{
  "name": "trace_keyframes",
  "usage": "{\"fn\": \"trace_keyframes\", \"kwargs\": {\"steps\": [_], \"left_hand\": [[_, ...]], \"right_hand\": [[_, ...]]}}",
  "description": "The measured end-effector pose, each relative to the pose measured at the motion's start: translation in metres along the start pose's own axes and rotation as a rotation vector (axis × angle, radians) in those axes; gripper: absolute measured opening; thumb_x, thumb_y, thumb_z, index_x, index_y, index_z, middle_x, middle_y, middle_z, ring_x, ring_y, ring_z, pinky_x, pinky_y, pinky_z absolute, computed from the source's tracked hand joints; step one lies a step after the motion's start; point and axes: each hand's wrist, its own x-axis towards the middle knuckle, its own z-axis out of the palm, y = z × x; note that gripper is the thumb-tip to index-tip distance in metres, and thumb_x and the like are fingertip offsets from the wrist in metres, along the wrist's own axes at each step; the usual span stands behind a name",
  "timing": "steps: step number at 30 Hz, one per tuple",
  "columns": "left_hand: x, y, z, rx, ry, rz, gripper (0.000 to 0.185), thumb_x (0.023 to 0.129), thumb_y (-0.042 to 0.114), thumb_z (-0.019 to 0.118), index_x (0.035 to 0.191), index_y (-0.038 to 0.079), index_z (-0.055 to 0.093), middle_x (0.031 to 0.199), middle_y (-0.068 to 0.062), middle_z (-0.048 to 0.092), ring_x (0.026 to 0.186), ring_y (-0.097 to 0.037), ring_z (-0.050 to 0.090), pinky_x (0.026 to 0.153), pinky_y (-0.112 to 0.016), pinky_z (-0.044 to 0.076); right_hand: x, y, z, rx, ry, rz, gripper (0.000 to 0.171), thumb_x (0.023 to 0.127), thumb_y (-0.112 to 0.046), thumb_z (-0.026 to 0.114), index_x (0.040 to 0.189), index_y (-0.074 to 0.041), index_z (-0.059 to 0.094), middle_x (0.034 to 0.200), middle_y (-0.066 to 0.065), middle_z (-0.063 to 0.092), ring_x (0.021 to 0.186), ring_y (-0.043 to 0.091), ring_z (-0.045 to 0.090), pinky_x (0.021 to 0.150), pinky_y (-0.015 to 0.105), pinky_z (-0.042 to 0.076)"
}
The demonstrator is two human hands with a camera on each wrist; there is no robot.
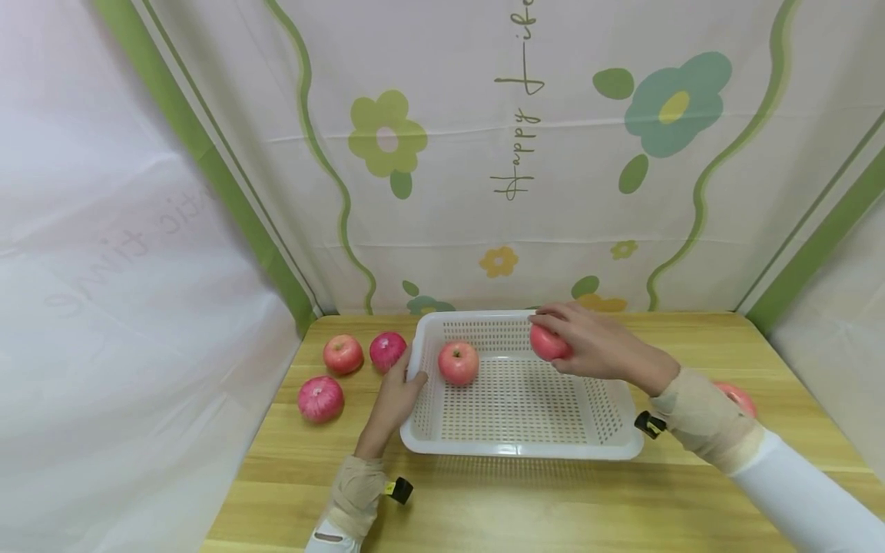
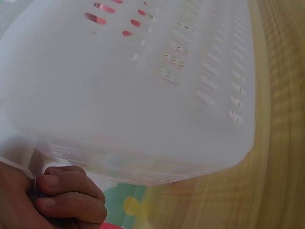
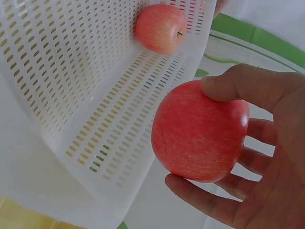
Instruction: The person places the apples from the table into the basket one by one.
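Here your right hand [image 1: 598, 346] has its grip curled round a red apple [image 1: 549, 343], thumb on one side and fingers on the other, holding it above the far right part of the white perforated basket [image 1: 518, 445]. The held apple is rosy red with fine pale streaks and a smooth, slightly flattened shape; the right wrist view shows this skin close up, along with your fingers [image 3: 209, 200] cupped beneath it, which the head view hides behind the back of your hand. Your left hand [image 1: 397, 395] grips the basket's near left rim, fingers curled on the edge; the left wrist view shows only those curled fingers [image 2: 71, 195] and the blurred basket wall. A second apple [image 1: 459, 362] lies inside the basket near its left wall. Three more apples [image 1: 343, 353] lie on the wooden counter [image 1: 525, 499] left of the basket, seen from the head view alone, and another apple [image 1: 736, 397] peeks out behind your right forearm.
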Motion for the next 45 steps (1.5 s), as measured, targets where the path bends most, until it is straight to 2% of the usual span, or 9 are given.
{"fn": "trace_keyframes", "kwargs": {"steps": [9, 20, 32, 38, 45], "left_hand": [[0.0, 0.001, 0.0, 0.015, 0.003, -0.003, 0.069, 0.105, 0.014, 0.057, 0.169, 0.012, 0.032, 0.15, -0.029, 0.058, 0.114, -0.039, 0.072, 0.086, -0.051, 0.066], [0.001, 0.002, 0.0, 0.033, 0.007, -0.006, 0.069, 0.105, 0.015, 0.057, 0.168, 0.012, 0.032, 0.153, -0.028, 0.057, 0.115, -0.038, 0.071, 0.088, -0.051, 0.066], [0.0, 0.002, 0.0, 0.02, 0.005, -0.014, 0.069, 0.105, 0.015, 0.057, 0.168, 0.012, 0.033, 0.152, -0.028, 0.057, 0.115, -0.038, 0.072, 0.089, -0.053, 0.065], [0.0, 0.001, 0.0, 0.022, 0.005, -0.008, 0.069, 0.104, 0.015, 0.058, 0.168, 0.012, 0.032, 0.15, -0.029, 0.059, 0.114, -0.038, 0.072, 0.087, -0.051, 0.066], [0.001, 0.0, 0.0, -0.002, -0.01, 0.008, 0.07, 0.104, 0.014, 0.056, 0.169, 0.01, 0.03, 0.147, -0.03, 0.061, 0.111, -0.041, 0.074, 0.08, -0.047, 0.067]], "right_hand": [[0.005, -0.005, 0.003, -0.004, -0.022, -0.003, 0.072, 0.081, -0.02, 0.084, 0.148, -0.009, 0.061, 0.151, 0.014, 0.057, 0.132, 0.037, 0.057, 0.083, 0.046, 0.062], [0.009, -0.007, 0.009, -0.005, -0.005, -0.031, 0.072, 0.08, -0.021, 0.085, 0.147, -0.009, 0.062, 0.149, 0.014, 0.058, 0.131, 0.038, 0.059, 0.085, 0.051, 0.063], [0.016, -0.014, 0.015, -0.014, 0.019, -0.115, 0.065, 0.08, -0.017, 0.084, 0.141, -0.01, 0.065, 0.143, 0.01, 0.061, 0.127, 0.033, 0.061, 0.083, 0.043, 0.061], [0.02, -0.019, 0.018, -0.005, -0.012, -0.123, 0.065, 0.081, -0.017, 0.084, 0.143, -0.011, 0.064, 0.145, 0.008, 0.06, 0.128, 0.031, 0.06, 0.084, 0.041, 0.06], [0.024, -0.023, 0.022, 0.013, -0.077, -0.124, 0.071, 0.083, -0.022, 0.086, 0.148, -0.014, 0.061, 0.153, 0.009, 0.056, 0.135, 0.03, 0.057, 0.092, 0.044, 0.06]]}}
